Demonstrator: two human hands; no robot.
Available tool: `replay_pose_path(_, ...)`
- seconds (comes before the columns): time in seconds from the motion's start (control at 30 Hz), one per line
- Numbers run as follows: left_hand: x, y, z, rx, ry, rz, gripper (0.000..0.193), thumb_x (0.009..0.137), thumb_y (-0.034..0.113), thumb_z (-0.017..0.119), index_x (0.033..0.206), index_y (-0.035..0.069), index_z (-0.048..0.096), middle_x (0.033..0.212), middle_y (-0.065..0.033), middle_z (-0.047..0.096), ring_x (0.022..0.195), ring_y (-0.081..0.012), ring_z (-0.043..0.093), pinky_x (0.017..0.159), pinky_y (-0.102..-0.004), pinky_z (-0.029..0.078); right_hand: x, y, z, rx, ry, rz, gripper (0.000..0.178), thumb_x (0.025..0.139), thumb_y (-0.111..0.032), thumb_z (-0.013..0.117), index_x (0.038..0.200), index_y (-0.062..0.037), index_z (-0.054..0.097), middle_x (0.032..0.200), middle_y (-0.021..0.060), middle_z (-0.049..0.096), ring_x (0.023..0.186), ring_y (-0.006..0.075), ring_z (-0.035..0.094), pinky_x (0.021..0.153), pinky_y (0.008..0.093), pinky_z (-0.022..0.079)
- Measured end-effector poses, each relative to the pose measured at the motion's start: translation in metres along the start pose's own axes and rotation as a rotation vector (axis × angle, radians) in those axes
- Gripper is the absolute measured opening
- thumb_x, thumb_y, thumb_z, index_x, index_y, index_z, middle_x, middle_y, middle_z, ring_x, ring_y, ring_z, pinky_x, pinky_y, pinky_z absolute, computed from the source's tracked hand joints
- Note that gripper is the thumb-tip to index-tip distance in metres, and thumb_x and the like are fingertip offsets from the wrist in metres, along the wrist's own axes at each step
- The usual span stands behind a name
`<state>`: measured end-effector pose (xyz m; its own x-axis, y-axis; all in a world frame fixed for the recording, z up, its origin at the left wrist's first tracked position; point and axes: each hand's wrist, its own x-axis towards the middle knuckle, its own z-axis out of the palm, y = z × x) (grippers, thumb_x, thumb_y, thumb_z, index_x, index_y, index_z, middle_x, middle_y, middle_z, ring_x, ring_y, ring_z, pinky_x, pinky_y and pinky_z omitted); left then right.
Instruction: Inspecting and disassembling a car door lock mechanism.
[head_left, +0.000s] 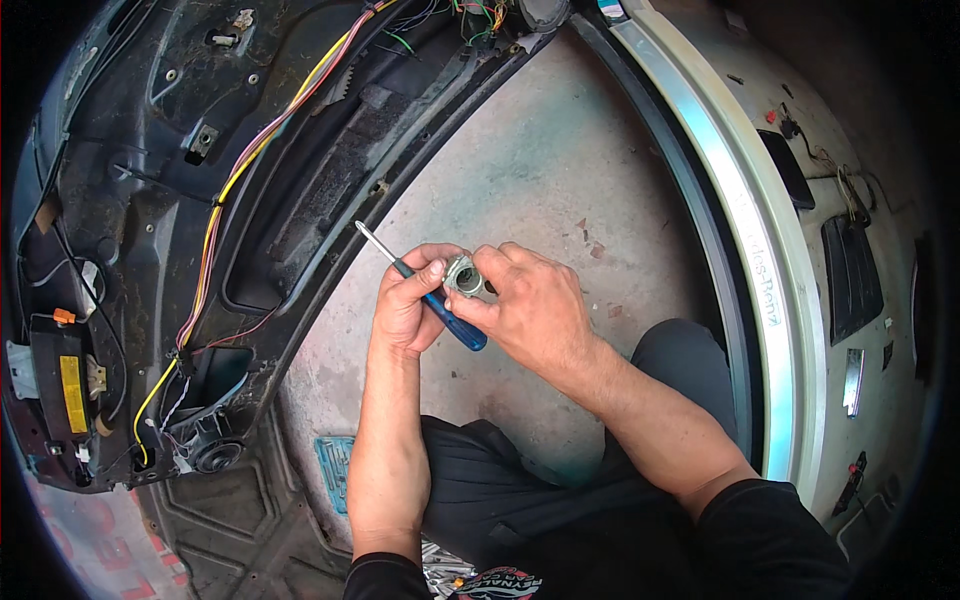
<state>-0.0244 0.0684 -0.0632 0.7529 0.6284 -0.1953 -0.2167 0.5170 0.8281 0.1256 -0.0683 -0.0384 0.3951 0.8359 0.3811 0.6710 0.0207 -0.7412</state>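
Note:
Both my hands are closed around a small grey metal fitting [463, 277] with a round opening, held up over the floor. My left hand [402, 308] grips its left side and also keeps a screwdriver [465, 330] with a blue handle against the palm. The screwdriver's bare shaft points up and left, past the thumb, and its handle slants down under the fitting. From the right, the fingers and thumb of my right hand [540, 305] pinch the fitting. Its far side is hidden by fingers.
On my left is a black car door interior [140, 240] with a yellow and red wire bundle [262, 140] and a round speaker-like part [215, 455]. A pale door sill [735, 200] curves along my right. A blue tool case [333, 470] lies beside my left forearm.

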Motion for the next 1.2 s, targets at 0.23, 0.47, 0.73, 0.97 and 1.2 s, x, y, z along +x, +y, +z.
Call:
replay_pose_path(0.23, -0.002, 0.001, -0.004, -0.008, 0.088, 0.017, 0.023, 0.096, 0.015, 0.075, 0.109, -0.004, 0.070, 0.086, -0.0102, 0.070, 0.075, -0.0172, 0.064, 0.064, -0.0311, 0.052, 0.010, 0.007, 0.009, 0.440, -0.144, 0.231, 0.031, 0.096, -0.035, 0.073, 0.099, -0.0044, 0.068, 0.080, 0.0096, 0.069, 0.070, 0.0227, 0.070, 0.065, 0.0397, 0.057)
replay_pose_path(0.47, -0.011, 0.014, 0.009, -0.034, 0.042, 0.039, 0.023, 0.098, 0.022, 0.076, 0.095, 0.001, 0.068, 0.082, -0.0095, 0.068, 0.069, -0.0143, 0.061, 0.059, -0.0289, 0.048, 0.026, 0.013, -0.006, 1.144, -0.479, 0.691, 0.033, 0.102, -0.041, 0.067, 0.102, -0.0083, 0.069, 0.079, -0.0008, 0.065, 0.060, 0.0093, 0.055, 0.053, 0.0251, 0.043)
replay_pose_path(0.73, -0.030, 0.032, 0.024, -0.029, -0.023, 0.157, 0.024, 0.101, 0.018, 0.070, 0.105, -0.005, 0.071, 0.089, -0.0142, 0.072, 0.073, -0.0144, 0.063, 0.062, -0.0282, 0.050, 0.022, 0.024, 0.003, 1.496, -0.586, 0.620, 0.043, 0.106, -0.048, 0.058, 0.102, -0.0054, 0.063, 0.082, 0.0099, 0.065, 0.071, 0.0148, 0.061, 0.061, 0.0298, 0.053)
replay_pose_path(0.97, -0.038, 0.039, 0.025, 0.044, -0.094, 0.191, 0.023, 0.096, 0.012, 0.075, 0.109, -0.006, 0.073, 0.093, -0.0129, 0.074, 0.075, -0.0119, 0.063, 0.064, -0.0253, 0.050, 0.018, 0.029, 0.014, 1.683, -0.659, 0.661, 0.047, 0.106, -0.052, 0.054, 0.109, -0.0060, 0.065, 0.097, 0.0029, 0.064, 0.080, 0.0173, 0.060, 0.068, 0.0342, 0.052)
replay_pose_path(1.2, -0.043, 0.044, 0.033, 0.284, -0.006, 0.234, 0.017, 0.093, 0.003, 0.074, 0.107, -0.006, 0.070, 0.093, -0.0148, 0.076, 0.072, -0.0104, 0.065, 0.064, -0.0251, 0.052, 0.018, 0.028, 0.020, 1.594, -0.595, 0.725, 0.052, 0.107, -0.057, 0.046, 0.111, -0.0083, 0.065, 0.090, 0.0031, 0.063, 0.076, 0.0164, 0.057, 0.067, 0.0345, 0.049)
